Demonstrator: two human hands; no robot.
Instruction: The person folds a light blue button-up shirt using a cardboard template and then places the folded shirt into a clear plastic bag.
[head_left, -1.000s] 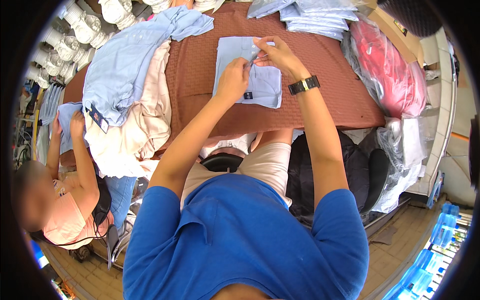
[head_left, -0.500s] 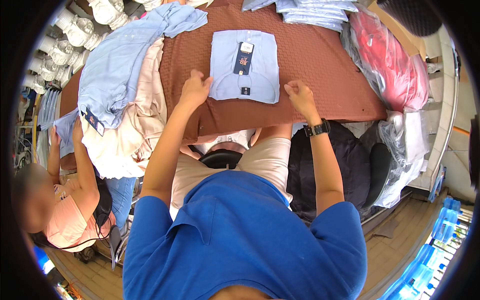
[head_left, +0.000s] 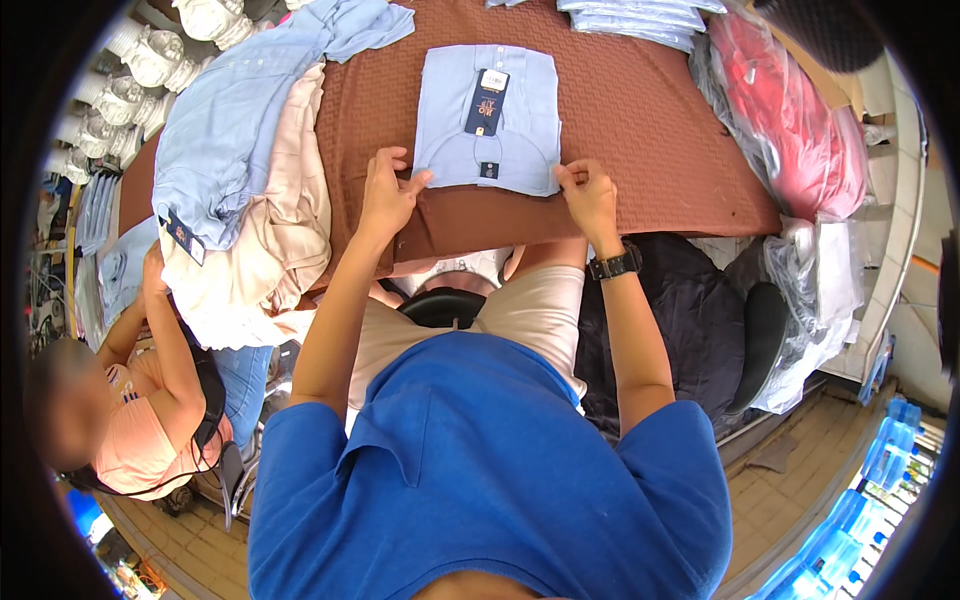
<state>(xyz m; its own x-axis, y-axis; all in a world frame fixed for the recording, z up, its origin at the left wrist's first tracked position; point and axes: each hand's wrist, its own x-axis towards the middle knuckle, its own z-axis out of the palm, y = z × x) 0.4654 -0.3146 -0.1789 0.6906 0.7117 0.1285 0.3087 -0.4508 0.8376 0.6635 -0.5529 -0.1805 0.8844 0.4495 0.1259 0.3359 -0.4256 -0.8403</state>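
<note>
A folded light-blue shirt [head_left: 535, 110] lies flat on the brown-covered table, with a dark hang tag [head_left: 487, 105] on its front and its rounded neckline toward me. At its near left corner is my left hand [head_left: 390, 200]. The thumb tip touches the edge there, and the index finger is held apart from the thumb. My right hand [head_left: 592, 203], with a dark watch on the wrist, has thumb and fingers closed at the near right corner of the shirt.
Loose light-blue [head_left: 215, 130] and cream garments [head_left: 290, 230] hang over the table's left side. A seated person [head_left: 150, 400] works there. Bagged folded shirts [head_left: 640, 20] lie at the far edge. A bagged red bundle [head_left: 790, 130] is at right, above a black bag [head_left: 660, 330].
Both hands have come closer to the shirt's near corners, the right one moving left onto its corner. The view has shifted slightly. At left, the seated person's arms have moved.
</note>
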